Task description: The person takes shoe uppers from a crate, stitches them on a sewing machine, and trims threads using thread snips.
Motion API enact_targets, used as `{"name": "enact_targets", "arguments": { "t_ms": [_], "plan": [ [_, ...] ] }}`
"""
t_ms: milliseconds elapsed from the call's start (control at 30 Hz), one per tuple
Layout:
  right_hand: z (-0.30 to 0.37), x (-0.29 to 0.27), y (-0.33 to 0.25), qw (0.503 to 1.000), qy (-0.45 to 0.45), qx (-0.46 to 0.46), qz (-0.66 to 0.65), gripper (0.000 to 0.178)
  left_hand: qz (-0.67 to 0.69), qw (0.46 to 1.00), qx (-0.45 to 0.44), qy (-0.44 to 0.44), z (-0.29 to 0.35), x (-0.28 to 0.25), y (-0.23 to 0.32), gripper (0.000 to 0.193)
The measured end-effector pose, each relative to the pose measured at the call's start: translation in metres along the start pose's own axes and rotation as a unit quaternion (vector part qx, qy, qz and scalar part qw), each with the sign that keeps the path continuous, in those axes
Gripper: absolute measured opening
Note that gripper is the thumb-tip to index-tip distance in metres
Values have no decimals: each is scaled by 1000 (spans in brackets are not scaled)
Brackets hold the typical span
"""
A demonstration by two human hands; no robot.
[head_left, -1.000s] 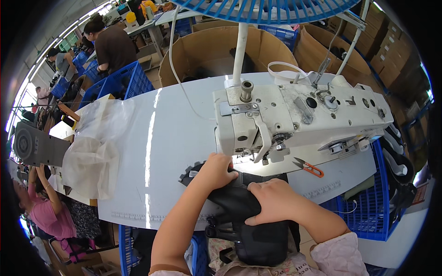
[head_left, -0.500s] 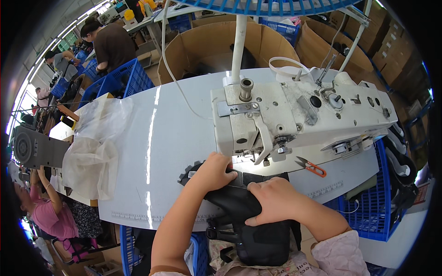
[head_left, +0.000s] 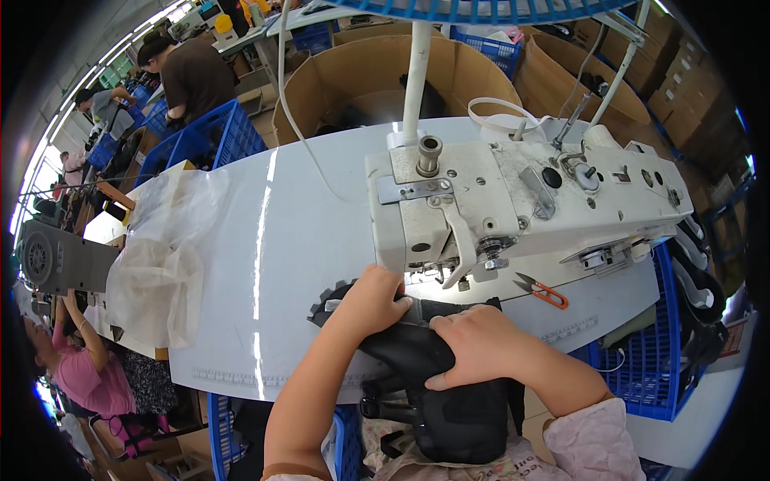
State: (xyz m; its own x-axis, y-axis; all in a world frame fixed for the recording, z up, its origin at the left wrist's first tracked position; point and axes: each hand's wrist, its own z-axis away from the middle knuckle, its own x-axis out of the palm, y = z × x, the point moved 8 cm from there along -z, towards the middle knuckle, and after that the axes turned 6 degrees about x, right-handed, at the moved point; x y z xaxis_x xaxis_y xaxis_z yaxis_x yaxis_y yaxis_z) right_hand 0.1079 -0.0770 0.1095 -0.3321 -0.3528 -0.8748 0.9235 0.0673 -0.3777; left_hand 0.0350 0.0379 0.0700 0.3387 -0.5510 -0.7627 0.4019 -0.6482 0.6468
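Observation:
A black sewn fabric piece [head_left: 461, 425] with straps and a buckle hangs over the table's front edge toward my lap. Its upper edge lies on the table below the head of a white sewing machine [head_left: 449, 208]. My left hand [head_left: 373, 298] is closed on that upper edge, just left of the needle area, with thumb and fingers bent. My right hand [head_left: 477, 345] grips the same piece further right, its thumb lower on the black cloth. The needle and presser foot are mostly hidden by the machine head and my left hand.
Thread snips [head_left: 544, 292] with orange handles lie right of my right hand. Blue baskets [head_left: 642, 353] stand right and under the pale table [head_left: 224, 321]. Clear plastic [head_left: 164, 280] and another machine [head_left: 64, 256] are at left, where a person in pink works. Large cardboard boxes [head_left: 353, 72] stand behind.
Hardly anything differs. Both hands keep their hold on the black fabric piece, which stays in nearly the same place; the view has shifted very slightly.

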Motion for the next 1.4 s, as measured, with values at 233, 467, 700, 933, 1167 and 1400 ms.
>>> {"name": "enact_targets", "arguments": {
  "t_ms": [233, 467, 700, 933, 1167, 1400],
  "plan": [
    [-10, -8, 16, 1000, 10, -1, 0, 65, -11, 999, -31, -17, -14, -6, 1, 25],
    [-21, -17, 31, 998, -40, 40, -1, 82, -54, 997, 32, 41, -32, -3, -23, 30],
    [-24, -21, 36, 990, -113, 79, 13, 92, -87, 995, 41, 1, -38, -1, -21, 26],
    [-28, -30, 40, 999, 38, 8, -9, 77, -64, 991, 94, 75, -36, -28, 9, 27],
    [-32, -27, 47, 999, 4, 49, -12, 71, -37, 984, 131, 119, -35, -36, 15, 33],
    [-31, -16, 51, 973, -212, 89, -11, 107, 20, 976, 155, 152, -37, -43, 22, 38]
  ]
}}
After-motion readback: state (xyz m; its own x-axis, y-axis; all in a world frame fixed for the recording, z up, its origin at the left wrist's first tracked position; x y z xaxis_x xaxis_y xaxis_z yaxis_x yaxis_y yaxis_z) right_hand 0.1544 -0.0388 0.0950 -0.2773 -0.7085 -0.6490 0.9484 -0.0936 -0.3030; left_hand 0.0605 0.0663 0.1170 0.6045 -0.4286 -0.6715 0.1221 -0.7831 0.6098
